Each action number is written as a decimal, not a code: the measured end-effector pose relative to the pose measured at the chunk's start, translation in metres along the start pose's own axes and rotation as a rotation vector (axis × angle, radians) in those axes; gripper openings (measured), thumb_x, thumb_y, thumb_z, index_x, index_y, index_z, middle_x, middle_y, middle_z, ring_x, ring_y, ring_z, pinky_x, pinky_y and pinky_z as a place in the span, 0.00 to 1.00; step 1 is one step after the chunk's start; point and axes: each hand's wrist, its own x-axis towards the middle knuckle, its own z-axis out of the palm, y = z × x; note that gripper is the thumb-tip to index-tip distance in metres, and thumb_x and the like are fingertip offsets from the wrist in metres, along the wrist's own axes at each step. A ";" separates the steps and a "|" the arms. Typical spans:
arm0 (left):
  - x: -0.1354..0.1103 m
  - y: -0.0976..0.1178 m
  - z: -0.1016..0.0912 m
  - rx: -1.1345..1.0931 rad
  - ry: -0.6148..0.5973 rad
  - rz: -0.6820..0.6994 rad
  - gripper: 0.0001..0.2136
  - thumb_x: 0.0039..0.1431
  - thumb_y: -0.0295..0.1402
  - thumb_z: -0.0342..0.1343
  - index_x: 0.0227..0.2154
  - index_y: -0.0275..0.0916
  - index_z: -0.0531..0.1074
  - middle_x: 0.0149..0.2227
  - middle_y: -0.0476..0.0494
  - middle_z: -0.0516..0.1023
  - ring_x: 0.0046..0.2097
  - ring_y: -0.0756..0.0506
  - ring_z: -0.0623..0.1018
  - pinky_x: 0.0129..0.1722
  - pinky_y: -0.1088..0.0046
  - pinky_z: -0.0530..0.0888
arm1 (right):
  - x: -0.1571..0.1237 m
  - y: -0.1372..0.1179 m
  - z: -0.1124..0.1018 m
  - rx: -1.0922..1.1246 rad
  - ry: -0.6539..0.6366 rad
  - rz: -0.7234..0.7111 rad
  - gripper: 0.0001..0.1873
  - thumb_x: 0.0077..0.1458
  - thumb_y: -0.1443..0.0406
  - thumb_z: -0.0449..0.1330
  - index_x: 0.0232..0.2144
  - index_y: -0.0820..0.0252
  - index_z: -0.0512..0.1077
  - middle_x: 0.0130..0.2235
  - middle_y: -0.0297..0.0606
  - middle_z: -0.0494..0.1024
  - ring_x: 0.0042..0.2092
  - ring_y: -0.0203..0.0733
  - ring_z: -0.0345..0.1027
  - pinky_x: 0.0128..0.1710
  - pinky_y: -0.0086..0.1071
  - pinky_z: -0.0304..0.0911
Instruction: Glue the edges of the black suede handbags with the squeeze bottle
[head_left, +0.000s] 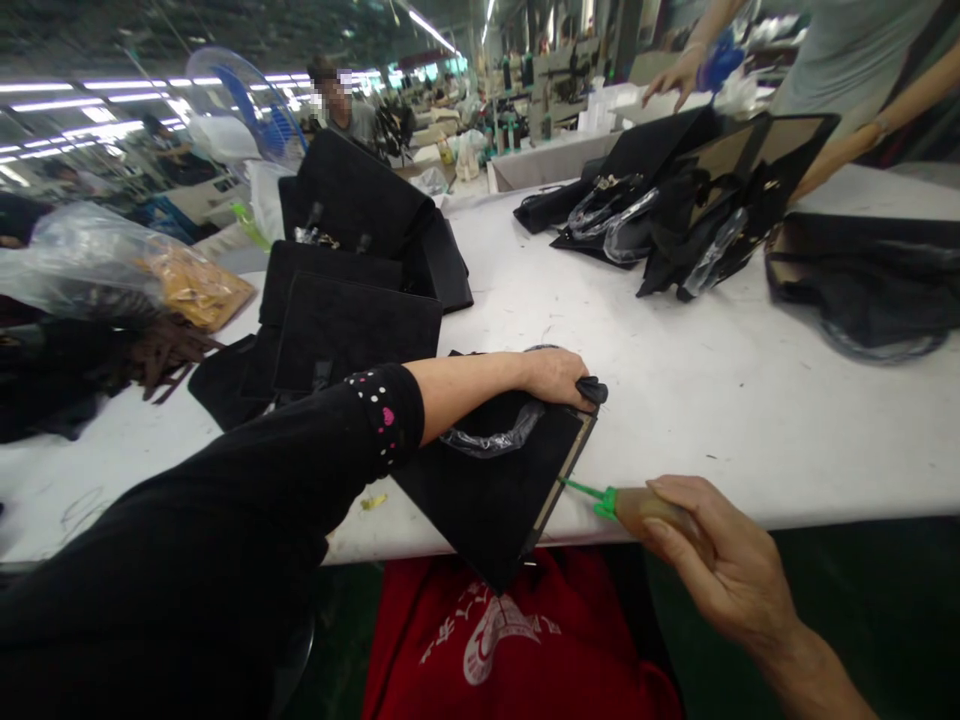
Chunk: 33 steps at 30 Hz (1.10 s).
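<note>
A black handbag (487, 500) lies at the table's front edge, one corner hanging over it, with a plastic-wrapped handle (495, 440) on top. My left hand (555, 378) grips the far end of the bag, its fingers closed around a folded black flap. In my right hand (727, 550) is a brownish squeeze bottle (652, 512) with a green nozzle. The nozzle's tip meets the pale strip (564, 470) along the bag's right edge; whether it touches I cannot tell.
Black bag pieces (352, 320) are stacked behind my left arm. More black bags (675, 200) with wrapped handles stand across the white table (660, 370), near another person's arm (862, 150). Clear plastic bags (90, 260) and brown strips (169, 355) lie at left.
</note>
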 end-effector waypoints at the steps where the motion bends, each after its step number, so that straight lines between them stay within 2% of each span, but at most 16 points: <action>1: 0.000 0.000 0.000 -0.002 0.000 0.000 0.22 0.57 0.51 0.56 0.37 0.35 0.81 0.32 0.41 0.82 0.33 0.46 0.76 0.31 0.73 0.66 | 0.000 0.000 -0.001 0.029 -0.054 -0.011 0.11 0.65 0.64 0.57 0.49 0.58 0.68 0.44 0.44 0.77 0.44 0.45 0.75 0.44 0.35 0.71; 3: -0.001 0.000 0.000 -0.006 0.000 -0.003 0.22 0.57 0.51 0.56 0.37 0.35 0.81 0.32 0.41 0.81 0.33 0.45 0.76 0.31 0.73 0.66 | -0.001 -0.001 -0.002 0.060 -0.098 -0.016 0.10 0.65 0.64 0.56 0.49 0.58 0.68 0.44 0.44 0.77 0.44 0.45 0.75 0.43 0.34 0.72; 7: -0.001 -0.001 0.000 -0.022 0.006 -0.009 0.22 0.56 0.50 0.55 0.36 0.35 0.81 0.32 0.41 0.81 0.33 0.45 0.76 0.31 0.73 0.66 | -0.002 -0.003 -0.002 -0.016 0.018 -0.002 0.11 0.65 0.64 0.58 0.49 0.59 0.68 0.43 0.44 0.78 0.42 0.45 0.76 0.43 0.34 0.72; 11: -0.001 -0.003 0.001 -0.039 0.016 -0.005 0.22 0.56 0.51 0.56 0.36 0.35 0.81 0.32 0.42 0.81 0.32 0.46 0.76 0.31 0.73 0.66 | -0.005 -0.008 -0.003 0.024 -0.100 -0.069 0.11 0.65 0.63 0.57 0.48 0.58 0.69 0.44 0.45 0.78 0.44 0.46 0.76 0.43 0.34 0.73; 15: -0.002 -0.006 0.002 -0.047 0.034 -0.002 0.22 0.56 0.51 0.55 0.36 0.36 0.81 0.32 0.42 0.81 0.33 0.45 0.76 0.32 0.73 0.67 | -0.007 -0.013 0.000 -0.006 -0.018 -0.028 0.11 0.65 0.64 0.57 0.49 0.59 0.68 0.44 0.46 0.78 0.44 0.47 0.76 0.43 0.36 0.73; 19: -0.002 -0.008 0.003 -0.059 0.045 0.002 0.22 0.56 0.51 0.55 0.36 0.36 0.81 0.32 0.42 0.81 0.33 0.46 0.76 0.33 0.73 0.66 | -0.009 -0.018 0.002 0.034 -0.103 -0.077 0.11 0.65 0.64 0.56 0.49 0.58 0.68 0.43 0.45 0.79 0.44 0.46 0.77 0.42 0.35 0.74; 22: -0.003 -0.011 0.005 -0.077 0.058 0.003 0.21 0.56 0.50 0.56 0.35 0.35 0.81 0.31 0.43 0.81 0.32 0.46 0.76 0.33 0.74 0.67 | -0.009 -0.020 0.001 0.002 -0.047 -0.062 0.11 0.65 0.64 0.57 0.49 0.59 0.68 0.44 0.46 0.79 0.43 0.47 0.77 0.43 0.36 0.74; 24: -0.005 -0.012 0.004 -0.090 0.069 0.006 0.20 0.56 0.49 0.56 0.34 0.35 0.81 0.30 0.45 0.80 0.31 0.47 0.75 0.33 0.74 0.67 | -0.008 -0.020 0.000 0.011 -0.059 -0.047 0.11 0.65 0.64 0.57 0.48 0.59 0.68 0.44 0.46 0.79 0.43 0.46 0.77 0.43 0.35 0.73; 28: -0.016 -0.012 -0.011 -0.104 0.089 0.012 0.17 0.56 0.47 0.57 0.31 0.35 0.80 0.25 0.49 0.75 0.29 0.50 0.72 0.30 0.76 0.65 | -0.003 -0.020 -0.002 0.043 -0.105 -0.087 0.10 0.66 0.64 0.55 0.48 0.58 0.67 0.43 0.46 0.79 0.44 0.46 0.76 0.43 0.36 0.74; 33: -0.048 -0.008 -0.053 -0.082 0.163 -0.027 0.17 0.56 0.46 0.57 0.27 0.35 0.77 0.20 0.53 0.66 0.27 0.51 0.67 0.28 0.77 0.61 | 0.007 -0.007 -0.003 -0.008 -0.017 -0.066 0.13 0.64 0.64 0.58 0.50 0.58 0.68 0.45 0.47 0.78 0.44 0.49 0.76 0.43 0.40 0.74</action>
